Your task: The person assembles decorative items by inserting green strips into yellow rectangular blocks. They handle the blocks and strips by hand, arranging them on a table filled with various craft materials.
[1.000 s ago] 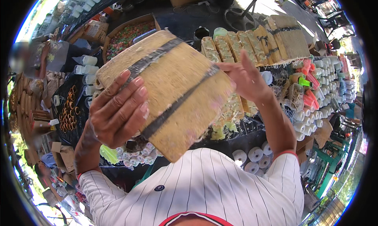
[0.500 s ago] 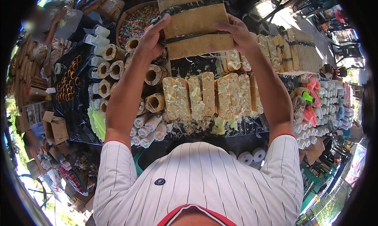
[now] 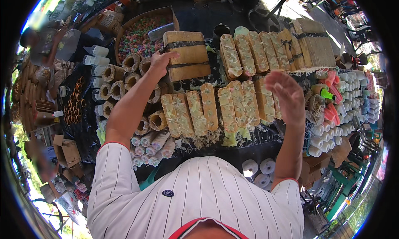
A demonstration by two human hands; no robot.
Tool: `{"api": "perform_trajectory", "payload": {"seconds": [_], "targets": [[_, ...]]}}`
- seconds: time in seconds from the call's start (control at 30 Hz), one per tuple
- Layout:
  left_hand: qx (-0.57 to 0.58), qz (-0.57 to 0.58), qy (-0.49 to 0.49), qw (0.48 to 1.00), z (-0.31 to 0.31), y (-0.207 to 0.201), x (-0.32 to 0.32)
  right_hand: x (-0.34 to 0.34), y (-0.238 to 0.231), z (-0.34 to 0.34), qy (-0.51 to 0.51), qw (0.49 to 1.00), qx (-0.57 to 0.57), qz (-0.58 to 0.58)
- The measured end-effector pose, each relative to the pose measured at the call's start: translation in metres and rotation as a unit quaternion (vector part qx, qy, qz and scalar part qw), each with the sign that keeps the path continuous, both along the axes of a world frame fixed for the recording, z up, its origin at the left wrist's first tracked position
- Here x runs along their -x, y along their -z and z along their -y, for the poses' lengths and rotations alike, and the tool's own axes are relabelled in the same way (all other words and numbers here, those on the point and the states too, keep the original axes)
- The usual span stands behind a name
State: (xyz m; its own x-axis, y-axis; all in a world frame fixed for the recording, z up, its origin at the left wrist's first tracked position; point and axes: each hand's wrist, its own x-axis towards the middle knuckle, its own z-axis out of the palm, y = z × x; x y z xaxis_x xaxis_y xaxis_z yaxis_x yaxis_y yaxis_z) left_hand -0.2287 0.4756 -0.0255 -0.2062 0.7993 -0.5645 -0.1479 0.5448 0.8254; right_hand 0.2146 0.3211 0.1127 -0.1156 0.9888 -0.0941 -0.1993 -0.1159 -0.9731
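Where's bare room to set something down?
Black sheeting nearer than the brown rings looks bare. A narrow, littered gap separates the block at the left hand from the far tan blocks. White cylinders crowd the right.

The left hand (image 3: 160, 63) touches the left edge of a tan block (image 3: 187, 54) crossed by two black bands, one digit reaching over its top face. The right hand (image 3: 287, 95), fingers loosely extended, hovers over the right end of a front row of narrow tan slabs (image 3: 227, 109) crusted with pale yellow material. A back row of similar slabs (image 3: 257, 52) stands to the block's right, with a larger banded block (image 3: 312, 43) at its far end. Thick hollow cylinders (image 3: 114, 73) cluster around the left forearm. Behind them, a carton (image 3: 176, 20) holds small multicoloured pieces (image 3: 135, 47). White cylinders (image 3: 318, 131) crowd the right side, near a bright green object (image 3: 327, 94).
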Motion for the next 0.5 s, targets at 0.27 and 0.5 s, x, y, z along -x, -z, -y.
{"api": "perform_trajectory", "payload": {"seconds": [0.27,0.5], "targets": [[0.097,0.068,0.063,0.991,0.004,0.065,-0.017,-0.038,0.068,0.183,0.127,0.964,0.226,-0.052],[0.165,0.073,0.086,0.98,0.01,0.085,-0.01,-0.035,0.14,0.241,0.113,0.922,0.364,0.07]]}}
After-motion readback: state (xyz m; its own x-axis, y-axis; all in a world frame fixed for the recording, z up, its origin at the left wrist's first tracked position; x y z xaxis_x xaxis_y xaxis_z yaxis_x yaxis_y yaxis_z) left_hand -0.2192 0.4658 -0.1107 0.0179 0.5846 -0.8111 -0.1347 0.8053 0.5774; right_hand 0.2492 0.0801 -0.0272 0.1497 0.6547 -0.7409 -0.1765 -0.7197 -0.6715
